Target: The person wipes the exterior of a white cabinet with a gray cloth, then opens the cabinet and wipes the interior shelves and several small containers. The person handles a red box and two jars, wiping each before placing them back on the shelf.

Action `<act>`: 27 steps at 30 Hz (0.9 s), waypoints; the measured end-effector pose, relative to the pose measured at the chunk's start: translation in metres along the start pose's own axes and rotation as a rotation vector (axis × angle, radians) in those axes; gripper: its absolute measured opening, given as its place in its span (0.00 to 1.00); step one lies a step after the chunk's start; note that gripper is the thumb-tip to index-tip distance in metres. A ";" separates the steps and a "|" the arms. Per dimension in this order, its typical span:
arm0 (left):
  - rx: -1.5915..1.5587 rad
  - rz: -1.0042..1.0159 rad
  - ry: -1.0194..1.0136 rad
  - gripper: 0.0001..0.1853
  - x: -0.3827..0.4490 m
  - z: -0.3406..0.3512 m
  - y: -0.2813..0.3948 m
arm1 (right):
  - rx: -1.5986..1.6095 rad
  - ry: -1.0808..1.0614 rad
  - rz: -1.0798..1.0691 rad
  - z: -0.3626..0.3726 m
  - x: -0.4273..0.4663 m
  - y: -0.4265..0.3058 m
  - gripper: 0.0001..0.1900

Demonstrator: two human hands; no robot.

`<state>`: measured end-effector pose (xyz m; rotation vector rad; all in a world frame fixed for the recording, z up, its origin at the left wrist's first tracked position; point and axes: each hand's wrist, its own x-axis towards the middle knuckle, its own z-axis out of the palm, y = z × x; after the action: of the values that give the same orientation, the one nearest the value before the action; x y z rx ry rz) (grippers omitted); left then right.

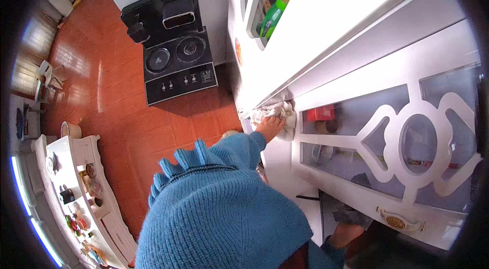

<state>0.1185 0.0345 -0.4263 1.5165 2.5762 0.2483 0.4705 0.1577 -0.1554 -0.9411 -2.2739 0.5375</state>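
Observation:
My left hand (271,127), in a blue knitted sleeve, presses a crumpled whitish cloth (287,119) into the corner between the white cabinet's frame and its glazed door. The fingers are bent over the cloth. That white door (344,141) stands swung out, with a scrolled lattice over its glass and an ornate brass-coloured handle (395,222). My right hand (345,232) is low down by the door's lower edge, beside a dark grey thing that I cannot make out. Its fingers are partly hidden in shadow. The blue knitted sweater (225,215) covers much of the lower middle.
A black stove-like appliance (175,47) with two round plates stands on the red tiled floor (126,116). A green bottle (275,17) shows behind the upper cabinet's glass. A white sideboard (72,169) with several small items is at lower left. Chairs stand farther off.

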 end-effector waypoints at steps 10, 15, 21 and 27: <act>-0.286 -0.444 -0.155 0.17 -0.106 -0.019 -0.023 | -0.054 -0.039 -0.348 0.051 0.016 -0.027 0.23; -0.407 -0.864 -0.184 0.19 -0.210 -0.024 -0.037 | 0.108 -0.154 -0.510 0.083 0.026 -0.050 0.24; -0.553 -1.225 -0.119 0.21 -0.311 -0.029 -0.060 | 0.337 -0.381 -0.610 0.074 0.020 -0.087 0.26; -0.553 -1.112 -0.053 0.19 -0.348 -0.043 -0.066 | 0.525 -0.600 -0.597 0.046 0.013 -0.170 0.27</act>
<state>0.2210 -0.3052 -0.3850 -0.1428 2.5452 0.6517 0.3493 0.0483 -0.0871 0.1964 -2.5400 1.1639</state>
